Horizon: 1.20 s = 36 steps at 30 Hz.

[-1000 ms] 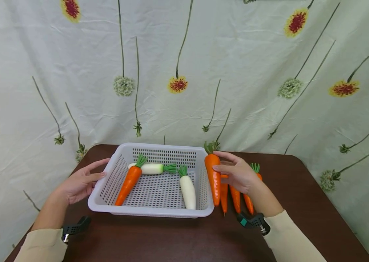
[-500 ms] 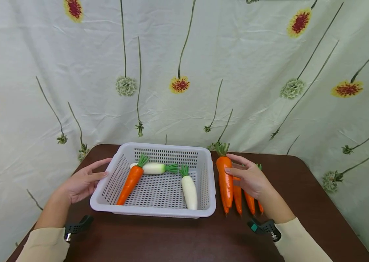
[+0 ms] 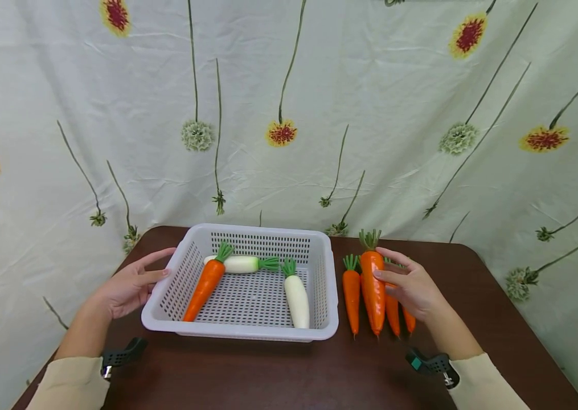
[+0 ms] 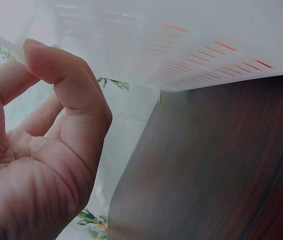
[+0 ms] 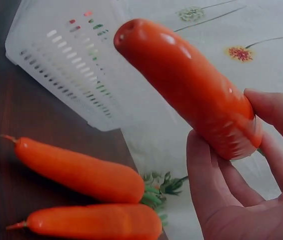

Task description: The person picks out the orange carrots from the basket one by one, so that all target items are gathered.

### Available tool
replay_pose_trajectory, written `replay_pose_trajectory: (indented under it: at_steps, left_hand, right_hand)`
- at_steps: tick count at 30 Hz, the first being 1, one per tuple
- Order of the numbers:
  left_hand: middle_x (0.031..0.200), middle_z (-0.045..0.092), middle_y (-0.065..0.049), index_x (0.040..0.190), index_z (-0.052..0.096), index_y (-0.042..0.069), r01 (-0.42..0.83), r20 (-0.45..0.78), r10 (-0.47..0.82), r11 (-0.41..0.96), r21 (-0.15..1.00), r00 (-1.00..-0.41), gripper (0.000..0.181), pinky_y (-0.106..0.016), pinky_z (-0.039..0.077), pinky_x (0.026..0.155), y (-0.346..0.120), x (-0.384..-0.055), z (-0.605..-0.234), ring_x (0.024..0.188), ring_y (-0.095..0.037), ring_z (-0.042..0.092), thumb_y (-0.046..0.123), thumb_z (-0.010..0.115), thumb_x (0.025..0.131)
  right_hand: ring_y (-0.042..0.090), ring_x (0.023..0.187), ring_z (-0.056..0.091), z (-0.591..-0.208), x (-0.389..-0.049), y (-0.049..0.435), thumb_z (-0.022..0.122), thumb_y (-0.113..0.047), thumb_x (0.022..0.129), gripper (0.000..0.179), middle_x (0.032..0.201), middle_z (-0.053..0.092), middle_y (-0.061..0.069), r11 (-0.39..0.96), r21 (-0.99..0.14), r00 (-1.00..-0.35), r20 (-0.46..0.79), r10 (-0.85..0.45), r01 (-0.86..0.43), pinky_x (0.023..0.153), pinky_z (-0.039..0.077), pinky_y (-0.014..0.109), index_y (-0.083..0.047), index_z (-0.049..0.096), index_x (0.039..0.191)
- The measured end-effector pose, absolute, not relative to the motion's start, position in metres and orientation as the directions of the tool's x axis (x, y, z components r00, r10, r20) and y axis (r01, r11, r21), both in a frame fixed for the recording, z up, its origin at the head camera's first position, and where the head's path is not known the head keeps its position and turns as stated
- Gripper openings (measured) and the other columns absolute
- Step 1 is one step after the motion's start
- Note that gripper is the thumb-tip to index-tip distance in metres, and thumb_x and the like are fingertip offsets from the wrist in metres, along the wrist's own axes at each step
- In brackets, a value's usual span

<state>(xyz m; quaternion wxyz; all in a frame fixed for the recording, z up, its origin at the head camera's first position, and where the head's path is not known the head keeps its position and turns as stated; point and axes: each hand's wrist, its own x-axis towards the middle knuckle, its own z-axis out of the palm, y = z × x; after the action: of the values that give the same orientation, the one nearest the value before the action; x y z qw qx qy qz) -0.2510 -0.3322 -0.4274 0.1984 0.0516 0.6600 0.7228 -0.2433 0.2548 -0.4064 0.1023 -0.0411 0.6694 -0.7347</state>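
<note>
My right hand (image 3: 414,285) grips an orange carrot (image 3: 373,290) with a green top, thumb on one side and fingers on the other. It is raised above other carrots on the table, its tip towards me. In the right wrist view the held carrot (image 5: 191,85) slants up to the left, clear of two lying carrots. My left hand (image 3: 130,287) holds the left rim of a white perforated plastic basket (image 3: 245,329), thumb and fingers at the edge. Inside lie a carrot (image 3: 204,289), a white radish (image 3: 296,302) and a second white radish with a greenish end (image 3: 240,263).
Several carrots lie side by side right of the basket, the nearest being a carrot (image 3: 351,299); some are partly covered by my right hand and the held carrot. Behind the dark brown table (image 3: 247,376) hangs a flower-patterned cloth (image 3: 247,171).
My right hand has carried the carrot rightwards, from beside the basket's right rim to over the lying carrots. The left hand stays at the rim, and the basket's contents lie as before.
</note>
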Motion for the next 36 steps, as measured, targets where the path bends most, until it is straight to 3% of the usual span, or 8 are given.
replay_pose_trajectory:
  at_steps: [17,28,36]
  left_hand:
    - [0.121,0.07,0.007,0.166,0.011,0.022,-0.234,-0.214,0.318,-0.026,0.972,-0.924,0.073,-0.06,0.058,0.092,-0.33,-0.251,-0.426,0.108,-0.023,0.074,0.015,0.054,0.107]
    - [0.12,0.071,0.007,0.166,0.01,0.021,-0.217,-0.199,0.319,-0.02,0.976,-0.927,0.073,-0.057,0.059,0.091,-0.332,-0.251,-0.428,0.107,-0.022,0.074,0.015,0.053,0.107]
    - [0.122,0.069,0.006,0.166,0.012,0.022,-0.219,-0.203,0.312,-0.016,0.976,-0.928,0.073,-0.056,0.059,0.092,-0.33,-0.25,-0.427,0.108,-0.021,0.074,0.017,0.055,0.107]
  right_hand:
    - [0.013,0.105,0.07,-0.42,-0.237,0.299,0.065,-0.002,0.099,0.05,0.119,0.071,-0.008,-0.131,-0.989,-0.978,-0.033,-0.204,0.061,0.09,0.061,0.031,-0.023,0.06,0.143]
    - [0.009,0.107,0.071,-0.429,-0.236,0.325,0.066,-0.006,0.099,0.053,0.121,0.069,-0.014,-0.067,-0.996,-0.983,-0.051,-0.178,0.064,0.09,0.062,0.031,-0.022,0.054,0.148]
    - [0.008,0.106,0.071,-0.438,-0.238,0.344,0.064,-0.003,0.099,0.049,0.118,0.072,-0.013,-0.062,-0.998,-0.983,-0.021,-0.183,0.033,0.088,0.061,0.029,-0.025,0.059,0.143]
